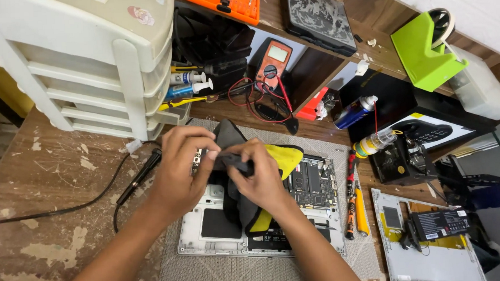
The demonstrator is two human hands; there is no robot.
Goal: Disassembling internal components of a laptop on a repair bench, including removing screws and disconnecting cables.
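At the upper left of the frame a cream plastic drawer tower [89, 57] is seen standing on the scarred wooden surface [45, 222], and a black cable with a slim black probe [142, 176] is laid across the wood just left of the hands. The left hand [178, 174] is curled, its fingers pressed together on the left end of a small dark flat part [234, 162], which is held above an opened silver laptop base [209, 238] with its dark circuit board [313, 182] exposed. The right hand [260, 176] is closed likewise, the part's right end being pinched between thumb and fingers. The part's long axis is thus laid roughly left to right between the two hands, neither being clearly nearer (both are touching it). A black and yellow cloth [279, 159] is draped beneath and behind the part, over the laptop. Further right, an orange multimeter [273, 63] with red leads is propped at the upper centre, a blue spray can [353, 112] is lying near it, screwdrivers with orange and yellow handles [355, 200] are laid beside the laptop, and a bright green tape dispenser [423, 54] is set on the shelf at the upper right.
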